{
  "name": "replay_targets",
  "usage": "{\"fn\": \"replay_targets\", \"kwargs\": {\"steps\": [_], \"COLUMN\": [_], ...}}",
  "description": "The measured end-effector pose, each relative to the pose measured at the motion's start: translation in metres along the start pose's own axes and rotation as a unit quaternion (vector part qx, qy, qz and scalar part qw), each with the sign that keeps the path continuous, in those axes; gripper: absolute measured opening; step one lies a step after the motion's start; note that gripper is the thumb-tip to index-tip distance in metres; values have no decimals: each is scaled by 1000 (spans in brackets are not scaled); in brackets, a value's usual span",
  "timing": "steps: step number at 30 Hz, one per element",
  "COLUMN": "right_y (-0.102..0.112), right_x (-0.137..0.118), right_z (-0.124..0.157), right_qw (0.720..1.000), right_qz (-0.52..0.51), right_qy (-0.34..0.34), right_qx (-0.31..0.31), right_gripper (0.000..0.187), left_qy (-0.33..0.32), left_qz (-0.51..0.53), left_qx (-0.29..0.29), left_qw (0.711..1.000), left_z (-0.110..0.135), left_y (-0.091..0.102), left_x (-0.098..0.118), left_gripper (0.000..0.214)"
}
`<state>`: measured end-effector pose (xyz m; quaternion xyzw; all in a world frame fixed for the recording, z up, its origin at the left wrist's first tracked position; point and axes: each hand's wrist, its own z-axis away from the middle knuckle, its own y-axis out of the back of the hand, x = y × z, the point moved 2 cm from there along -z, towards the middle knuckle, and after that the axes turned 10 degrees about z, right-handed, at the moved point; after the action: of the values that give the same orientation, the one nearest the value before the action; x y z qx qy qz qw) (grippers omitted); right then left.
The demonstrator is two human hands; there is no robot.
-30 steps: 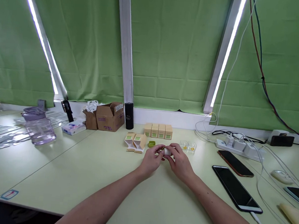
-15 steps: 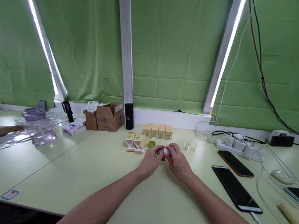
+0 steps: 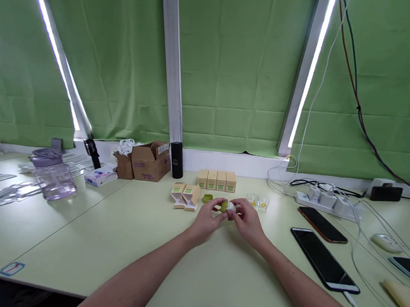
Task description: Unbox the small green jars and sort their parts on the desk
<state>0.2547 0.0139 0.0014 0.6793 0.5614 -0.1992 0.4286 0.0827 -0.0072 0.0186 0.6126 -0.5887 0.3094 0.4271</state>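
Note:
Both hands meet over the middle of the pale green table (image 3: 113,241). My left hand (image 3: 207,218) and my right hand (image 3: 247,220) pinch a small white jar with a green lid (image 3: 228,206) between their fingertips, just above the tabletop. A second green lid (image 3: 207,197) lies on the table just beyond my left hand. Two opened tan boxes (image 3: 185,195) sit to its left, and a row of several closed tan boxes (image 3: 217,179) stands behind. Two small clear cups (image 3: 258,200) rest beyond my right hand.
At right lie two dark phones (image 3: 324,257), a power strip (image 3: 325,200) with cables, and a white mouse (image 3: 386,241). At back left stand brown cartons (image 3: 149,159), a black cylinder (image 3: 176,159), a tissue pack (image 3: 98,175) and a clear purple jug (image 3: 52,173).
The jar has turned in my fingers so its green lid now shows. Another person's hand at the far left edge has gone out of view.

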Motion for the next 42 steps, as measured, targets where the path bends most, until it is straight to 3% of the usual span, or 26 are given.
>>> {"fn": "replay_targets", "kwargs": {"steps": [11,19,25,32,42], "right_y": [-7,8,21,21,28], "right_x": [-6,2,4,1,-6], "right_z": [0,-7,-10,-10,-10], "right_qw": [983,937,901,924,935], "right_qz": [-157,-276,-364,-323,-298], "right_qy": [-94,-206,-230,-204,-178], "right_qx": [10,62,44,23,72], "right_gripper": [43,53,46,44,52], "left_qy": [12,25,29,32,29], "left_qz": [34,81,163,183,165], "left_qx": [13,62,102,126,149], "left_qw": [999,995,981,975,974], "left_z": [-4,-9,-12,-13,-13], "left_y": [-4,5,11,14,15], "left_x": [2,-13,-21,-22,-21], "left_gripper": [36,38,46,47,47]}}
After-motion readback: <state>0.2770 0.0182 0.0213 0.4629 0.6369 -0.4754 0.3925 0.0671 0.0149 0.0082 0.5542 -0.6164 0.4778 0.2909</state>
